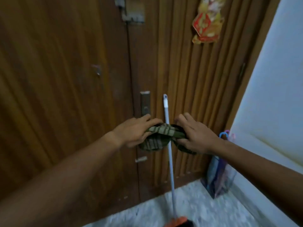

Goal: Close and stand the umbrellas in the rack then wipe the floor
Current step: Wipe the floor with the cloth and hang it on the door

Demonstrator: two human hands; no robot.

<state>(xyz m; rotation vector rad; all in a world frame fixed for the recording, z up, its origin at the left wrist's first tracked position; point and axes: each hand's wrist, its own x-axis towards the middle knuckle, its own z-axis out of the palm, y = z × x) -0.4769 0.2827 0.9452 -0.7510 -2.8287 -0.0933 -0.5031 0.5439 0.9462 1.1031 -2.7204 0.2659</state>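
Observation:
A green striped cloth (161,132) is bunched around the pale pole (168,154) of a mop or broom that leans against the wooden door. My left hand (134,132) grips the cloth's left part and my right hand (195,135) grips its right part, one on each side of the pole. The pole's orange head (177,222) rests on the speckled floor (205,208) at the bottom. Closed umbrellas with blue and pink hooked handles (225,134) stand in a clear rack (218,179) in the corner at the right, partly behind my right forearm.
A brown wooden double door (65,79) fills the view, with a lock plate (145,104) and bolts. A red and gold ornament (207,22) hangs on the right leaf. A white wall (270,95) stands at the right.

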